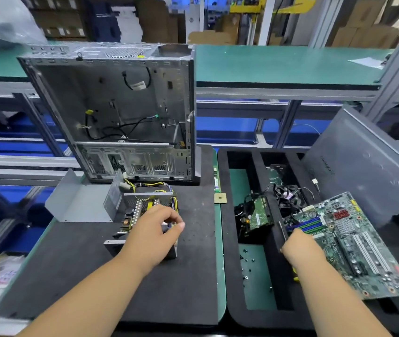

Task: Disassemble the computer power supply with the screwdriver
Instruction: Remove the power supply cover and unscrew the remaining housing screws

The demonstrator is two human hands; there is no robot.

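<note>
Left hand (156,229) on power supply (142,215); right hand (300,246) holding screwdriver (282,231)

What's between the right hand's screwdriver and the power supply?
Nothing visible. The right hand holds the screwdriver over the foam tray; only open mat lies between it and the power supply, where the left hand rests.

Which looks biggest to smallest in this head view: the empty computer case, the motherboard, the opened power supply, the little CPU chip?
1. Computer case
2. Motherboard, though nearer the camera
3. Power supply, partly hidden by the left hand
4. CPU chip
</note>
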